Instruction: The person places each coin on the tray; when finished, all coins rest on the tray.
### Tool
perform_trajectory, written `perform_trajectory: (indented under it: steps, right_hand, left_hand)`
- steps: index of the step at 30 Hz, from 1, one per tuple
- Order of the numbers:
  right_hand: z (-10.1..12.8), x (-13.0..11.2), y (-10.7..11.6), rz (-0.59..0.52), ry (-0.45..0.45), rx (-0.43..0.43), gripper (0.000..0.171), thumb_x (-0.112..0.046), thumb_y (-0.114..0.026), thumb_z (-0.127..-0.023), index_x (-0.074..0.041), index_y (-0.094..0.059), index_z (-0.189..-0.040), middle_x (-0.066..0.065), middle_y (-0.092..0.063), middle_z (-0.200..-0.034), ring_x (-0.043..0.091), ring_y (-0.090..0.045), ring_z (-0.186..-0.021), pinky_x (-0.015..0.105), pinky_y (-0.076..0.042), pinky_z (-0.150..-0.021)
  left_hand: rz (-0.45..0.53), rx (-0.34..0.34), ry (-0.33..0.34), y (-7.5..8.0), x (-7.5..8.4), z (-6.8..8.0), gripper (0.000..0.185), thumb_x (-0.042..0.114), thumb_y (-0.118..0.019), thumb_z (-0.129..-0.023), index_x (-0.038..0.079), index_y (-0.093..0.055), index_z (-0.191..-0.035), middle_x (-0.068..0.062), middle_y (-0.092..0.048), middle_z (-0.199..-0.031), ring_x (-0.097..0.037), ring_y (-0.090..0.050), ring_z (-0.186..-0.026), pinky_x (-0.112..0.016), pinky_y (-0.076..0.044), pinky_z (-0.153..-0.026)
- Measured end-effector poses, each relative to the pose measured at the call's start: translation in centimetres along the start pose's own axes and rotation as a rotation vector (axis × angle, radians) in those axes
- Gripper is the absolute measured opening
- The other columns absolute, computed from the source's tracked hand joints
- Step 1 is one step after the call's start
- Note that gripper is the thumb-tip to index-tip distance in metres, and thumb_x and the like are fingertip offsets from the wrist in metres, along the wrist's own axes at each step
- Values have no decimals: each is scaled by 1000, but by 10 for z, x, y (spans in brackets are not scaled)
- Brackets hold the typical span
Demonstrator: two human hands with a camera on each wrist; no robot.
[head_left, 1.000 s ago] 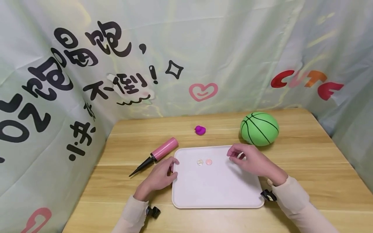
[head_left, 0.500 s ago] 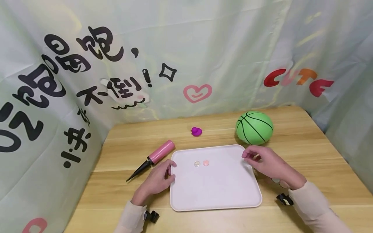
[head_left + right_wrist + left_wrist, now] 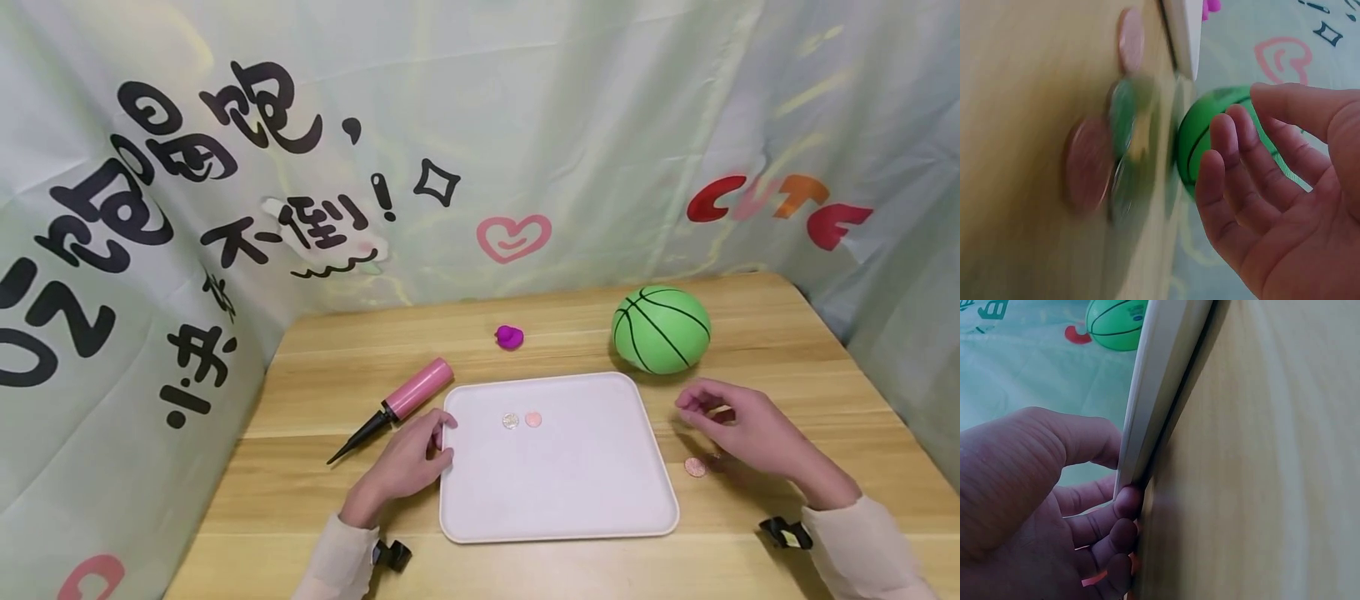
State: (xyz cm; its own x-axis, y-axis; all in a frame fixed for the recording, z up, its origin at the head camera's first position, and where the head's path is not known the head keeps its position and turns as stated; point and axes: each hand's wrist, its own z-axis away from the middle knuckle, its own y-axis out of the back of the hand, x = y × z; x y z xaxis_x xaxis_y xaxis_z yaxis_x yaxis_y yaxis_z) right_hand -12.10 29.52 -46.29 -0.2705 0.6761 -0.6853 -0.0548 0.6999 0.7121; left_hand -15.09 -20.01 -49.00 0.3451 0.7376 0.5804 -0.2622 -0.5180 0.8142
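Head view: left hand [image 3: 411, 454] sits left of centre, thumb and fingertips parted, touching the left rim of the tray [image 3: 562, 496]. Two coins [image 3: 533, 419] lie on it, mid-frame! Over at right, the right hand [image 3: 746, 429] hovers above the counter [image 3: 840, 400], grip slack, fingers loosely bent, and the right wrist view catches more coins [image 3: 1088, 164] down its left half.

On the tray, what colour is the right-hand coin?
That coin is pinkish; the head view shows it best.
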Motion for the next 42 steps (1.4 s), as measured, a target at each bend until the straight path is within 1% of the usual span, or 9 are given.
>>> perform_trajectory:
  steps: [3, 11, 17, 19, 24, 28, 34, 38, 42]
  right_hand:
    - [6, 7, 3, 9, 1, 7, 17, 0, -81, -95, -8, -74, -108, -2, -74, -96, -5, -63, -85, 21, -60, -73]
    - [18, 24, 10, 25, -59, -30, 36, 5, -89, -83, -2, -73, -114, 1, -74, -100, -7, -62, -85, 19, -58, -73]
    - [23, 33, 12, 4, -32, -41, 39, 10, -88, -79, -1, -73, -114, -1, -73, -97, -5, -62, -84, 17, -57, -73]
    - [25, 36, 13, 18, -40, -49, 38, 9, -88, -80, -1, -73, -114, -2, -73, -97, -5, -62, -83, 16, -57, -73]
    - [31, 40, 14, 59, -112, -97, 35, 1, -89, -84, -3, -73, -115, -2, -73, -100, -7, -60, -84, 16, -56, -75]
    - [34, 43, 13, 59, -112, -93, 33, -2, -90, -85, -4, -73, -113, -4, -73, -100, -7, -60, -83, 16, -55, -74]
    - [30, 41, 15, 107, -157, -136, 33, -10, -92, -84, -6, -73, -111, -2, -71, -97, -5, -58, -82, 18, -54, -73]
    - [23, 42, 18, 129, -204, -178, 30, -10, -90, -86, -7, -72, -109, 0, -69, -94, -3, -55, -80, 20, -53, -71]
    - [17, 44, 20, 131, -208, -202, 27, -6, -89, -87, -6, -71, -107, 0, -67, -93, -2, -53, -78, 21, -52, -69]
  left_hand:
    - [-4, 3, 8, 0, -1, 1, 32, 11, -75, -97, 11, -65, -128, 5, -57, -91, -9, -50, -81, -23, -43, -73]
    - [-13, -12, 24, 1, 0, 1, 33, 14, -75, -99, 13, -64, -130, 6, -57, -92, -9, -51, -82, -23, -44, -74]
    - [-10, -14, 24, 0, 0, 0, 33, 13, -74, -99, 12, -64, -130, 5, -57, -92, -10, -50, -82, -24, -44, -74]
    - [-8, -16, 25, 0, 0, -1, 33, 13, -74, -99, 13, -64, -130, 5, -57, -93, -10, -50, -82, -24, -44, -74]
    - [-3, -20, 28, 0, -1, 0, 33, 14, -74, -99, 13, -64, -131, 6, -56, -93, -9, -50, -82, -24, -44, -74]
    - [-2, -17, 24, 0, -2, 0, 33, 13, -74, -99, 13, -64, -131, 7, -56, -92, -8, -50, -81, -23, -44, -73]
    - [0, -17, 18, 0, -3, -1, 34, 13, -75, -99, 13, -64, -131, 8, -56, -92, -7, -51, -80, -23, -45, -73]
    - [-1, -20, 17, 0, -3, -1, 34, 13, -74, -99, 13, -64, -131, 7, -56, -92, -8, -51, -80, -23, -45, -73]
    - [0, -24, 18, 1, -4, -1, 34, 14, -74, -99, 13, -64, -131, 8, -56, -92, -7, -51, -81, -23, -45, -74]
